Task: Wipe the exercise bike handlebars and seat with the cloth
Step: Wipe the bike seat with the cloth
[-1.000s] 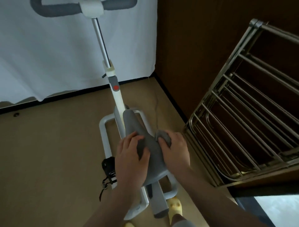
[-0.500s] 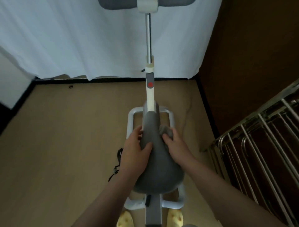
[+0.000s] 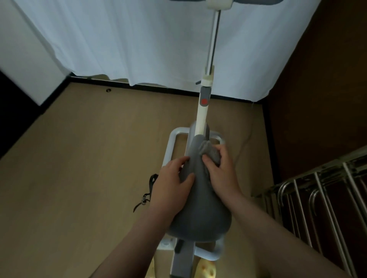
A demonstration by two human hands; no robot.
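Grey cloth (image 3: 211,153) bunched in my right hand (image 3: 222,174) rubs the saddle (image 3: 200,208) nose; my left hand (image 3: 170,186) grips its side. Seat wiping looks underway; I can't judge the handlebars (image 3: 218,2), far ahead of both hands.

Seat (image 3: 200,214): plain dark grey. Cloth (image 3: 210,152): lighter grey. Post (image 3: 202,117): cream-white with a grey band and a red dot. Handlebars (image 3: 218,2): grey grips on a cream hub (mostly cut off). Curtain (image 3: 149,39): plain white. Floor (image 3: 79,168): tan. Slippers (image 3: 206,267): yellow.
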